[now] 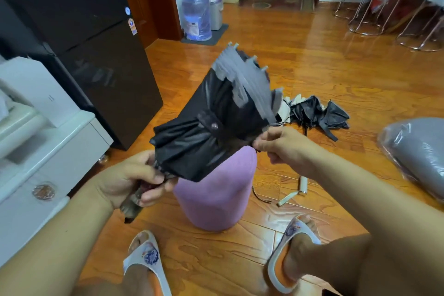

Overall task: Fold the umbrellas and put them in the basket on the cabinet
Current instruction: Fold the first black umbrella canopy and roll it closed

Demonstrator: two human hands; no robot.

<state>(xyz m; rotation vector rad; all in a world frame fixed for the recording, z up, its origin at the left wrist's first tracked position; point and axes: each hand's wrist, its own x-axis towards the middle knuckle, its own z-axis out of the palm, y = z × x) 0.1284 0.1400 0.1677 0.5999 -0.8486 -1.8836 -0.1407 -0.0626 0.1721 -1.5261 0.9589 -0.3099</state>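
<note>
A collapsed black umbrella [211, 127] with a grey-edged canopy is held in front of me, its rib tips pointing up and away. My left hand [134, 180] grips its handle end at the lower left. My right hand [281, 144] pinches a fold of the canopy cloth on the right side. The umbrella's strap with its snap lies across the canopy, loose. A second black umbrella [314, 113] lies crumpled on the wooden floor beyond. The white cabinet [48, 142] stands at the left; no basket shows on it.
A purple cylindrical stool [216, 194] stands right below the umbrella, between my slippered feet. A black fridge [96, 43], a water jug [195, 14], bar stools [384, 2] at the far right, a plastic-wrapped grey bundle [418, 154], and a small white sleeve [303, 185] on the floor.
</note>
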